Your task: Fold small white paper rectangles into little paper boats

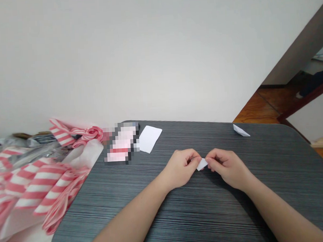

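Observation:
A small folded piece of white paper [202, 164] is pinched between my two hands, just above the dark table [161, 215]. My left hand [182, 169] grips its left edge with thumb and forefinger. On the opposite edge, my right hand [228, 167] holds it the same way. The fingertips cover part of the paper, so its full shape is hidden. Farther back on the right lies a folded white paper piece [241, 130] with a raised, pointed form. A flat white sheet stack [150, 139] rests beyond my left hand.
Beside the white sheets lies a blurred-out, phone-like object [122, 143]. Red-and-white striped cloth [42, 181] is heaped left of the table, against its edge. A pale wall [147, 56] stands behind the table. Wooden floor [258, 107] shows through an opening at the right.

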`<state>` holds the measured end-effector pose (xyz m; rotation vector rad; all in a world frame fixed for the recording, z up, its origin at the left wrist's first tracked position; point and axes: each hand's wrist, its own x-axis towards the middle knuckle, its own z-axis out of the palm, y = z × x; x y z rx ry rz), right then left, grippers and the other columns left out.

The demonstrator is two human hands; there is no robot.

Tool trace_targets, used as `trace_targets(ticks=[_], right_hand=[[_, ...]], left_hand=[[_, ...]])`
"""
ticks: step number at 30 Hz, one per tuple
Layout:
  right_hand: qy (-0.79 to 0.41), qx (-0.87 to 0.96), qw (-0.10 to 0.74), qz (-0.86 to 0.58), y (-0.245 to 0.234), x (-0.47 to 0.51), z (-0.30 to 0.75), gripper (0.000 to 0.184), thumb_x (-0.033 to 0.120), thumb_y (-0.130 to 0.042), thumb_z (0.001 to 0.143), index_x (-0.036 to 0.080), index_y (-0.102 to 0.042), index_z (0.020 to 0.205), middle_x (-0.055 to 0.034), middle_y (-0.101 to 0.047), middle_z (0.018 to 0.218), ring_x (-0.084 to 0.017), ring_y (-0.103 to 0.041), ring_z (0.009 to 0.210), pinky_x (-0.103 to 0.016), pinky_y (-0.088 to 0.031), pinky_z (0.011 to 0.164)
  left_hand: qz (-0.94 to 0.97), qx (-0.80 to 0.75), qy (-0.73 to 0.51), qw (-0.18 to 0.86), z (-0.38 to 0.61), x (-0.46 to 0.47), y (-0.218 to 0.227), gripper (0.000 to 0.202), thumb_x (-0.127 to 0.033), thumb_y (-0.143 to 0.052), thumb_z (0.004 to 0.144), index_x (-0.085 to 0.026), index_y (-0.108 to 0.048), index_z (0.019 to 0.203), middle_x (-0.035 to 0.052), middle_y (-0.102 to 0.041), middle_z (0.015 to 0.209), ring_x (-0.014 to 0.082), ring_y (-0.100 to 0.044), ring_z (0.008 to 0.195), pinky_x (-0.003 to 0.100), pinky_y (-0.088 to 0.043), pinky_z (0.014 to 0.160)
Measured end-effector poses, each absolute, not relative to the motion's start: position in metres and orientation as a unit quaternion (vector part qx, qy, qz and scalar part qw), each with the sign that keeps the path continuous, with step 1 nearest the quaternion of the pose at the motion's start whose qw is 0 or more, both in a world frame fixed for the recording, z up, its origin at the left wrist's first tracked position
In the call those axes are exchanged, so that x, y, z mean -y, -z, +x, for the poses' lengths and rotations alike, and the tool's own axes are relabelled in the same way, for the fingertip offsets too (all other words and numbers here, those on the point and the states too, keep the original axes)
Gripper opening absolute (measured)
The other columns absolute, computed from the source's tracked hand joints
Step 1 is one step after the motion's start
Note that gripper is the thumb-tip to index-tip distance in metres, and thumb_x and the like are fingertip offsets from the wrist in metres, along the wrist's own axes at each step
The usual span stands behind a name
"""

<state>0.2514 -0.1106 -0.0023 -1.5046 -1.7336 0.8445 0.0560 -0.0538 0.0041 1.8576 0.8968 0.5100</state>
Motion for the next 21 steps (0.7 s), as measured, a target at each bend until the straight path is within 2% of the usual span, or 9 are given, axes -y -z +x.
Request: trace_targets(ticks=[5, 21], right_hand=[[-0.345, 0.66, 0.339, -0.575, 0.0039, 0.1094, 0.252, 0.018, 0.026, -0.055, 0.091, 0.02, -0.065, 0.076, 0.0004, -0.064, 0.066, -0.015, -0.058, 0.061, -0.025, -0.044, 0.059], [-0.354, 0.654, 0.339, -0.577, 0.0007, 0.1102, 0.2554, 0.023, 0.026, -0.054, 0.092, 0.02, -0.061, 0.071, 0.001, -0.063, 0.062, -0.013, -0.059, 0.057, -0.025, -0.046, 0.059]], left_hand=[[0.76, -0.366, -0.213, 0.494, 0.0543, 0.0531, -0.0073, 0.028, -0.032, -0.049, 0.093, -0.017, -0.065, 0.076, -0.0032, -0.055, 0.054, 0.0106, -0.048, 0.053, 0.02, -0.034, 0.052], [0.758, -0.375, -0.222, 0.486, 0.0559, 0.0518, -0.0069, 0.029, -0.036, -0.051, 0.092, -0.016, -0.065, 0.076, -0.0034, -0.055, 0.053, 0.0105, -0.047, 0.051, 0.021, -0.034, 0.051]])
